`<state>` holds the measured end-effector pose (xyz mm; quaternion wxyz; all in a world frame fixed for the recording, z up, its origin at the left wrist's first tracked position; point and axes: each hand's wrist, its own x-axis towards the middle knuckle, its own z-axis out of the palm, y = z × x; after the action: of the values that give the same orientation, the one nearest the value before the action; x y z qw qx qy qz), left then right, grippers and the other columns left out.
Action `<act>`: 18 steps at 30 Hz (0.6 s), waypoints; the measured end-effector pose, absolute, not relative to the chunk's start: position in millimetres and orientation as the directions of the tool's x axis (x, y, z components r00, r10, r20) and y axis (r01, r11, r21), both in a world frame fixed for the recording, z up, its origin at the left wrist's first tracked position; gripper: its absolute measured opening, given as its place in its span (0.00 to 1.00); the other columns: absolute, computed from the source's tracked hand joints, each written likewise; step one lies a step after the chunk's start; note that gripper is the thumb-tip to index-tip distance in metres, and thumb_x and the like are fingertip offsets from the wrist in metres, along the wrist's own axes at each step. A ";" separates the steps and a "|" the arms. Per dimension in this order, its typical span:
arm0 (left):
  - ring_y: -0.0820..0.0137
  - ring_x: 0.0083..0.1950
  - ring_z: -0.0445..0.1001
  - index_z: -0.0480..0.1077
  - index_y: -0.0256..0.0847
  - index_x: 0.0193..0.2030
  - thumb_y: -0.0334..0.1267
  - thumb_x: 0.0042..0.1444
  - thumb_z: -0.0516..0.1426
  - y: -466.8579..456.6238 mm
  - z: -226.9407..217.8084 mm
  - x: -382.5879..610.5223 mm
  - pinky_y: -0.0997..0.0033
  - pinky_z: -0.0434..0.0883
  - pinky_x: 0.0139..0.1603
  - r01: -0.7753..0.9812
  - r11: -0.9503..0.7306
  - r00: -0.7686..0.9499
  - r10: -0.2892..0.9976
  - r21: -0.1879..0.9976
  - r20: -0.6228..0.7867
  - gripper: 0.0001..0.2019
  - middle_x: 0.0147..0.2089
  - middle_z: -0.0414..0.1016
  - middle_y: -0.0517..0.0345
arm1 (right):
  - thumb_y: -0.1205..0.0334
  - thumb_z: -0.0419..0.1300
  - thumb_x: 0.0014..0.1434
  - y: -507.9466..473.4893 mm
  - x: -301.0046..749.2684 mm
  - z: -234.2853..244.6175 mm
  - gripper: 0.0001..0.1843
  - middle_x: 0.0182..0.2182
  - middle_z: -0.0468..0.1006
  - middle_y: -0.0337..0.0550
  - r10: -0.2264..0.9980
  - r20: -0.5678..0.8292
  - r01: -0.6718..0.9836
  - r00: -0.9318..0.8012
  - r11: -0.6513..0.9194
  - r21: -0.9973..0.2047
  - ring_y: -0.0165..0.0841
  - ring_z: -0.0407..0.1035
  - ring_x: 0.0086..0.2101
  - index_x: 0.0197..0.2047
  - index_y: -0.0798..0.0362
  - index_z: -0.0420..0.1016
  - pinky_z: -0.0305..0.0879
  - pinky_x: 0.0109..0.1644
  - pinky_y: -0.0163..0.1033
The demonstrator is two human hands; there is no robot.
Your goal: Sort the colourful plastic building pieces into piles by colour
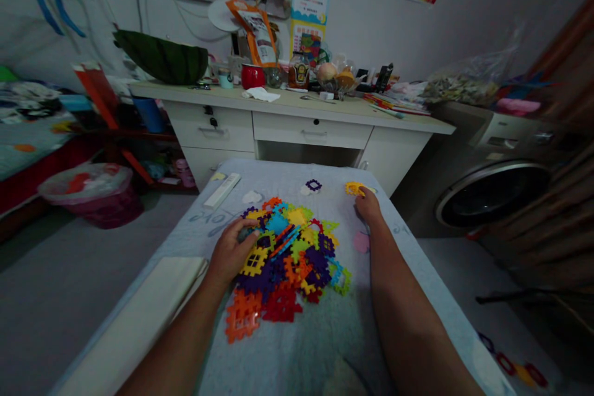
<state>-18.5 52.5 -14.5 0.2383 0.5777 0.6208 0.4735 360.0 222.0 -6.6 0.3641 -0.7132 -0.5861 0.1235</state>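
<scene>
A heap of colourful plastic interlocking building pieces (297, 241) lies on the cloth-covered table, with notched edges and some window-like cutouts. My left hand (232, 250) rests against the heap's left side, thumb and fingers apart, near a yellow window piece (254, 261). Farther out on the right, my right hand (368, 204) pinches a yellow ring-shaped interlocking piece (354, 188) at the table's far part. A dark purple square ring piece (314, 185) lies alone between the heap and the far edge. Orange and red flat pieces (282, 303) stick out at the heap's near side.
A white remote-like bar (222, 191) lies at the table's far left, and a long white box (139, 322) along its left edge. Beyond stands a white cluttered desk (288, 105). A washing machine (492, 167) is at right, a pink bin (93, 198) at left.
</scene>
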 end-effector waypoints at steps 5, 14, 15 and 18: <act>0.56 0.56 0.71 0.74 0.43 0.44 0.51 0.52 0.56 51.8 -12.1 -17.5 0.54 0.63 0.62 0.501 -0.096 -0.223 0.946 0.860 0.236 0.18 0.52 0.75 0.51 | 0.72 0.51 0.50 216.2 355.5 -3.3 0.24 0.49 0.76 0.53 0.943 0.251 0.792 0.219 -0.022 -0.610 0.39 0.70 0.50 0.49 0.58 0.76 0.62 0.59 0.42; 0.55 0.57 0.71 0.74 0.44 0.45 0.50 0.53 0.56 51.9 -14.4 -18.4 0.54 0.63 0.62 0.522 -0.098 -0.217 0.945 0.847 0.243 0.17 0.53 0.74 0.52 | 0.73 0.55 0.48 210.3 340.4 11.6 0.22 0.47 0.78 0.48 0.980 0.198 0.794 0.022 0.103 -0.599 0.36 0.72 0.46 0.48 0.56 0.76 0.63 0.56 0.41; 0.56 0.57 0.70 0.74 0.44 0.45 0.50 0.54 0.56 52.1 -15.1 -18.6 0.54 0.63 0.62 0.521 -0.101 -0.214 0.946 0.848 0.244 0.17 0.53 0.74 0.52 | 0.73 0.55 0.49 208.8 335.9 17.4 0.20 0.44 0.79 0.47 0.982 0.185 0.778 -0.026 0.136 -0.613 0.35 0.72 0.44 0.45 0.56 0.77 0.64 0.54 0.40; 0.56 0.58 0.70 0.74 0.44 0.46 0.49 0.55 0.55 52.8 -17.5 -19.0 0.55 0.63 0.62 0.514 -0.106 -0.206 0.948 0.851 0.242 0.16 0.53 0.74 0.52 | 0.70 0.56 0.52 200.5 312.4 35.2 0.13 0.37 0.80 0.43 0.960 0.107 0.675 -0.259 0.259 -0.691 0.32 0.73 0.38 0.40 0.55 0.78 0.67 0.47 0.37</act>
<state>-19.0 52.8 -17.5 0.2361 0.5841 0.6257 0.4599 312.4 200.5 35.2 0.2667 -0.5473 -0.7471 0.2667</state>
